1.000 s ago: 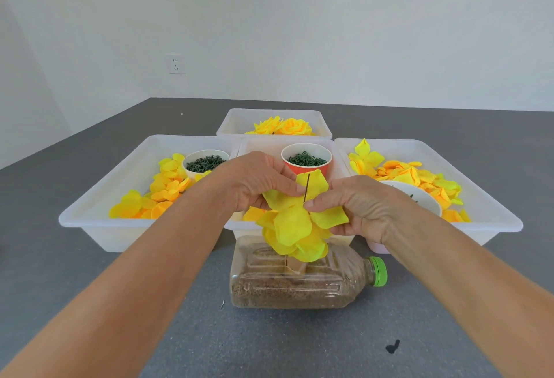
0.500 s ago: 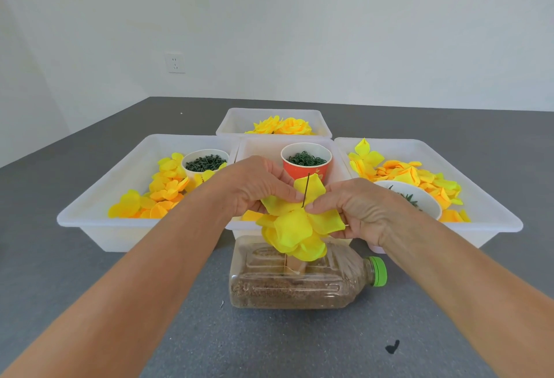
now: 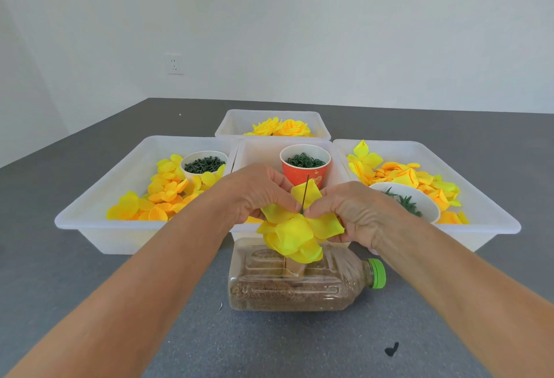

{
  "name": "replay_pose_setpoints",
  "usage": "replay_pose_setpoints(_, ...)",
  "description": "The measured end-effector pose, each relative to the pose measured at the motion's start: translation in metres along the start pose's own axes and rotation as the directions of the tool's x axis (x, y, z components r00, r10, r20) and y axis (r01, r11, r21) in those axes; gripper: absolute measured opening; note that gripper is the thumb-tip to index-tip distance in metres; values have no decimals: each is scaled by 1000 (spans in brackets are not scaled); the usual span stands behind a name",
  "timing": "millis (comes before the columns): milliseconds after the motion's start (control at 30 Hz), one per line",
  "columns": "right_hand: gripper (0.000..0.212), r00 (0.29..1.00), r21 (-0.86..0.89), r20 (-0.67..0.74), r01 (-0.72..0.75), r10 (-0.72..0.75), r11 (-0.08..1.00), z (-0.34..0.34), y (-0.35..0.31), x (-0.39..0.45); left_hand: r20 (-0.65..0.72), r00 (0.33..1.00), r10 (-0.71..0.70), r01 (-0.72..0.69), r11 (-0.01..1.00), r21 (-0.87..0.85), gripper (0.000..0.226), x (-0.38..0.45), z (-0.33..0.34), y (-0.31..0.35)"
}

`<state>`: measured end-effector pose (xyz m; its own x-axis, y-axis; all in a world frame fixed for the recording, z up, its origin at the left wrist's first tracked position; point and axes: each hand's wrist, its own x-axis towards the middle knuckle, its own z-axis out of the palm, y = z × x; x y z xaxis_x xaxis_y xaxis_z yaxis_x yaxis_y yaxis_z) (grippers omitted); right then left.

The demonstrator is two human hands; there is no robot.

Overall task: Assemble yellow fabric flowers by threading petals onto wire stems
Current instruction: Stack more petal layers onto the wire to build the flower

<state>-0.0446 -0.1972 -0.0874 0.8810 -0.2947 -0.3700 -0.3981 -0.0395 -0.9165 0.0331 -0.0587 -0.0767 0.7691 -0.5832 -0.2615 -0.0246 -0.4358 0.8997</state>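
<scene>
Clearly the yellow petals point(image 3: 299, 232) at the frame's centre are thin, soft fabric, light and easy to crease. They sit on a stiff, thin wire stem point(image 3: 305, 194) standing above the sand-filled bottle point(image 3: 287, 281) on the grey desk point(image 3: 90, 287). Left hand point(image 3: 257, 191) and right hand point(image 3: 356, 212) each close their grip on the top petal, best held near its pierced middle.

Light: bright, even, soft daylight feel.
Shadows: faint, soft under the trays point(image 3: 90, 227) and bottle point(image 3: 287, 290).
Glare: none strong.
Focus: sharp centre.
Edges: wide-angle stretch on the forearms.
</scene>
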Motion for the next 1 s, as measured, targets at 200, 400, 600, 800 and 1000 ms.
replay_pose_setpoints(200,43,999,-34,17,35,-34,999,0,1,-2,-27,999,20,-20,1000,24,17,-1,0,-3)
replay_pose_setpoints(400,21,998,-52,22,59,-58,997,0,4,-4,-53,997,53,-46,992,115,20,-3,1,-1)
replay_pose_setpoints(600,19,995,-99,3,101,-101,990,1,7,-6,-42,997,63,-56,989,140,21,-4,3,-2)
replay_pose_setpoints(800,49,972,-218,-94,190,-214,957,2,11,-9,-28,996,83,-78,985,156,24,-5,4,-4)
replay_pose_setpoints(1000,24,888,-303,-104,401,-448,864,6,21,-16,-72,964,254,-230,942,243,32,-10,8,-5)
